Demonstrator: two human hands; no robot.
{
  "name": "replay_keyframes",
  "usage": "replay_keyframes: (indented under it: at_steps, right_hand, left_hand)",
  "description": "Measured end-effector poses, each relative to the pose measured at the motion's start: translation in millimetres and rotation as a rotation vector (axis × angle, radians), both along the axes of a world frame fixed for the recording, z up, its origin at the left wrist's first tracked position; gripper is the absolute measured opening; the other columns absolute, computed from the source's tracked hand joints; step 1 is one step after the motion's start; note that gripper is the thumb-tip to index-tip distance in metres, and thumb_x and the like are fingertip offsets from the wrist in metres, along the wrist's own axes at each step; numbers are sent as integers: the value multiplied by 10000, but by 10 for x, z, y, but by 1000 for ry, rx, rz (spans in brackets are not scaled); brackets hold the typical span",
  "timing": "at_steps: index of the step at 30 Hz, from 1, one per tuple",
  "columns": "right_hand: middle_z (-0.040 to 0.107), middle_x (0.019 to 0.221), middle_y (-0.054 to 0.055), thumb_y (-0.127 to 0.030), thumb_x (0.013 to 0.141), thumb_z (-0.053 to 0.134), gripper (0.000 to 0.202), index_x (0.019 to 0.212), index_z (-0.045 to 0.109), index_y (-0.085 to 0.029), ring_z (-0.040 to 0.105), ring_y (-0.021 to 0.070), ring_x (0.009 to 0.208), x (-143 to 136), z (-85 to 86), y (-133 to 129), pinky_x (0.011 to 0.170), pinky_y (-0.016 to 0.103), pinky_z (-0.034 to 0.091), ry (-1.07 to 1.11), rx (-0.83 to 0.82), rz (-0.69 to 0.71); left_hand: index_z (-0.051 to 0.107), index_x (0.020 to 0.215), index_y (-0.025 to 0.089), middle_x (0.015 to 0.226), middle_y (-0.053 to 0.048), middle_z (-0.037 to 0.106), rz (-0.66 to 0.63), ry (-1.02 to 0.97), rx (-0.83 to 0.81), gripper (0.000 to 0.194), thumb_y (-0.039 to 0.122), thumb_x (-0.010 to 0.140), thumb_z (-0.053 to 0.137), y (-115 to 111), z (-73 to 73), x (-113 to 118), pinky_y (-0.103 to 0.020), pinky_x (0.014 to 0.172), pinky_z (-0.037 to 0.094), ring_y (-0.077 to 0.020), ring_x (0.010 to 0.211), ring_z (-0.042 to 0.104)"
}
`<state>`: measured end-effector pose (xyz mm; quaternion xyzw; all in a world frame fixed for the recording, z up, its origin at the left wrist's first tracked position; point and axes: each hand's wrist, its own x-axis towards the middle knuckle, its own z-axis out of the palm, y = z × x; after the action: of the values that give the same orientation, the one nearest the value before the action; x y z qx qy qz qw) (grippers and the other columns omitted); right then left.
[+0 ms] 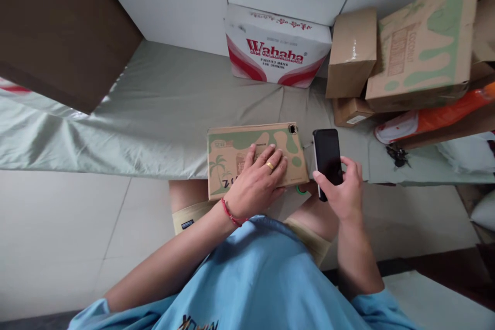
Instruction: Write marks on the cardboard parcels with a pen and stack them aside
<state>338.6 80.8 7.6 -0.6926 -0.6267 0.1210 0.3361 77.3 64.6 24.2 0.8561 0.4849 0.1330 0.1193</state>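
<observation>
A small cardboard box (222, 139) with green print and a palm tree lies at the front edge of the cloth-covered surface, partly over my knees. My left hand (257, 178) rests flat on its top, fingers stretched out and a little apart; a ring and a red bracelet show on it. To the right of the box, my right hand (344, 188) holds a black smartphone (328, 157) upright, thumb on one side and fingers on the other. Its screen is dark. A round black spot, perhaps a hole, marks the box's far right corner.
A white and red Wahaba water carton (278, 54) stands against the wall. Several cardboard boxes (421, 46) are stacked at the right, near an orange and white wrapped item (433, 116) and a bunch of keys (397, 155). A large brown box (69, 26) is at the left.
</observation>
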Motion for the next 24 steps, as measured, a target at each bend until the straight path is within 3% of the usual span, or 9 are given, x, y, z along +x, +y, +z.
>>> replay_keyframes:
  at_steps: [4,10,19,24]
  right_hand:
    - [621,1317,152,-574,827,808,644,1305,573,-211,635,323,1254,-425,172,-36,1092,555,565,-68,200,117]
    - [578,1357,173,-490,858,809,670,1389,497,-224,608,352,1299,-804,194,-145,1115,605,565,-44,214,168]
    - [548,1394,182,-470,865,802,669,1401,477,-235,597,375,1319,-938,228,-188,1109,619,573,-22,182,146]
    - [553,1418,181,-503,866,800,669,1389,480,-237,592,363,1329,-875,221,-154,1151,612,540,-33,204,152]
  left_hand:
    - [539,1581,73,1634,-261,567,-3,-6,-10,668,371,1013,727,19,-41,-18,-767,1345,255,-453,1614,436]
    - [586,1525,43,1621,-293,562,29,-73,24,595,369,1032,655,29,-92,-21,-723,1350,277,-431,1590,473]
    - [660,1481,113,1579,-257,609,35,-113,24,496,339,1041,629,27,-70,1,-705,1354,285,-410,1566,503]
    - [609,1523,58,1606,-277,583,30,-72,5,576,376,1045,650,28,-64,4,-703,1359,265,-419,1582,485]
